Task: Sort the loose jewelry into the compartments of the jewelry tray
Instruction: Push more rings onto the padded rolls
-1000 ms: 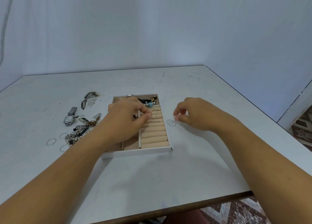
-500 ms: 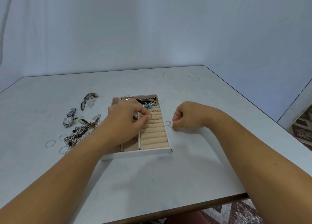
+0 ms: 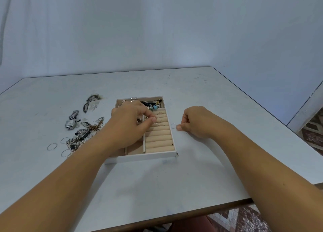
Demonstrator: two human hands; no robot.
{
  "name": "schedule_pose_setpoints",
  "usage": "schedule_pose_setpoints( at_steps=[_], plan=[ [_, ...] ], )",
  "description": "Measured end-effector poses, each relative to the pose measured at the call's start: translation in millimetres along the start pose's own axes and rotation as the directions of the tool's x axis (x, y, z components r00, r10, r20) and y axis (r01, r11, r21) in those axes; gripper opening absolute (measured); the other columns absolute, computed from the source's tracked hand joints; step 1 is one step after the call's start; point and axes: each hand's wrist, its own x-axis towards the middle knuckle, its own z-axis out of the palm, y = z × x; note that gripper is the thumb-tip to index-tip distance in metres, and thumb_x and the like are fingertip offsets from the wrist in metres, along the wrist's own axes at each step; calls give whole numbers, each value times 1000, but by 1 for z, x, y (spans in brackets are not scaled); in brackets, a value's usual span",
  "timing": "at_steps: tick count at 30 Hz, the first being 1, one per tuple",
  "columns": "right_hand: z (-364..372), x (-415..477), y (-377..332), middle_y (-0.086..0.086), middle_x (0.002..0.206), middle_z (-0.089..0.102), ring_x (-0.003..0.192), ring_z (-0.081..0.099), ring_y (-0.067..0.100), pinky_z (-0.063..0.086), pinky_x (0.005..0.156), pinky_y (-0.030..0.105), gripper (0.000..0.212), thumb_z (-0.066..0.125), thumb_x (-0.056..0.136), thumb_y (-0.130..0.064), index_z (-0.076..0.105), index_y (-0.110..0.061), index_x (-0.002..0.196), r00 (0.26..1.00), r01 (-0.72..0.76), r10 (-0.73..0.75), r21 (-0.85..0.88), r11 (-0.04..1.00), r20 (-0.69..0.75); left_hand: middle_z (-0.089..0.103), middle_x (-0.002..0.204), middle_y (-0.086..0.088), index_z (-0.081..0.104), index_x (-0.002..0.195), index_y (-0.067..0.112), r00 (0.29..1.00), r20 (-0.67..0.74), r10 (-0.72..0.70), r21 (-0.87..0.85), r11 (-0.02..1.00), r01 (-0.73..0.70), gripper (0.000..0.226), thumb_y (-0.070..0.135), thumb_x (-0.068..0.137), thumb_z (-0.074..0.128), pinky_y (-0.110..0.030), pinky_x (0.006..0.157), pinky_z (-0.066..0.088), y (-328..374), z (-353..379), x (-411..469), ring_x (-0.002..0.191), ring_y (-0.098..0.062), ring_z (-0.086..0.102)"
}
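Our left hand [image 3: 130,125] reaches over the jewelry tray [image 3: 141,158], which sits in the middle of the white table [image 3: 157,188]. Its thumb and forefinger are closed narrowly on a thin ring [image 3: 158,120], pinching it just above the rows of padded rolls [image 3: 159,140] that fill the tray's right side. Two more rings stand between the rolls, one just behind the pinched ring [image 3: 161,113] and one just in front of it [image 3: 161,125]. The compartment at the back right holds a bundle of bracelets [image 3: 153,105], dark with blue beads. A small dark and gold piece [image 3: 139,120] lies in the narrow middle compartment, partly hidden by our fingers.

Our right hand [image 3: 195,121] rests on the table just to the right of the tray. Its fingers are curled in, with the thumb and forefinger tips pressed together low at the tabletop; we cannot tell whether they hold anything. A loose ring [image 3: 173,126] lies flat just beside those fingertips, between them and the tray wall.

Left of the tray lies the unsorted jewelry: a silver watch [image 3: 71,121], a tangle of chains and beads [image 3: 83,134], a patterned leaf-shaped piece [image 3: 91,100] farther back, and three hoops [image 3: 51,146] near the tangle's front edge
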Motion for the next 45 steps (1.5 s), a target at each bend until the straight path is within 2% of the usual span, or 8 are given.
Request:
schedule_pose_setpoints(
  at_steps=[4,8,13,16,21,30,36,45],
  plan=[
    [1,-3,5,21,108,64,93,59,35,47,79,40,46,56,92,-37,59,7,105,998,48,-49,40,998,27,58,94,22,70,84,37,1000,-12,15,4,1000,-15,8,41,86,62,-48,99,37,2,1,0,100,-3,49],
    [1,-9,13,-7,80,61,73,56,9,40,61,20,18,70,82,-32,58,-19,83,986,156,-141,175,972,-92,59,93,22,69,84,37,999,-28,19,3,1000,-19,8,40,86,63,-49,97,38,1,0,-1,100,-4,50],
    [2,-12,13,-13,73,63,65,55,-4,40,60,10,8,69,83,-19,63,-24,82,936,289,-217,254,923,-276,58,95,22,71,85,34,996,-75,41,77,996,-35,8,39,85,64,-45,101,32,-2,-3,-3,105,-7,49],
    [-2,-15,1,-13,80,66,72,59,-5,45,67,7,9,65,87,-16,67,-21,94,888,383,-303,192,904,-347,56,97,19,69,84,36,992,-83,97,168,982,-82,5,38,85,65,-33,92,21,-2,-7,-5,104,-9,46],
    [-5,-15,-18,-15,82,62,68,53,-8,39,65,4,7,63,88,-16,69,-18,91,820,482,-438,32,876,-369,54,86,20,67,79,37,987,-24,159,263,953,-147,6,41,82,66,-31,87,17,-8,-15,-9,98,-8,43],
    [1,-12,-24,-23,79,45,74,48,-7,36,67,6,7,60,89,-14,67,-15,88,804,515,-503,-50,855,-318,58,91,15,73,84,30,988,35,153,421,894,-154,17,44,82,63,-36,88,20,0,-6,-8,107,-14,44],
    [1,-17,-28,-15,83,54,76,51,4,46,73,21,9,58,90,-16,67,-14,91,816,508,-501,-57,859,-286,58,104,18,72,95,35,984,115,139,493,852,-178,19,47,86,58,-38,97,17,6,-7,-6,121,-11,37],
    [6,-16,-36,-5,86,67,77,58,11,48,71,26,10,57,86,-13,67,-13,89,816,489,-500,-115,865,-290,58,99,19,70,96,45,992,28,122,408,905,-123,15,47,85,61,-34,90,17,-4,-28,-5,108,-9,42]
  ],
)
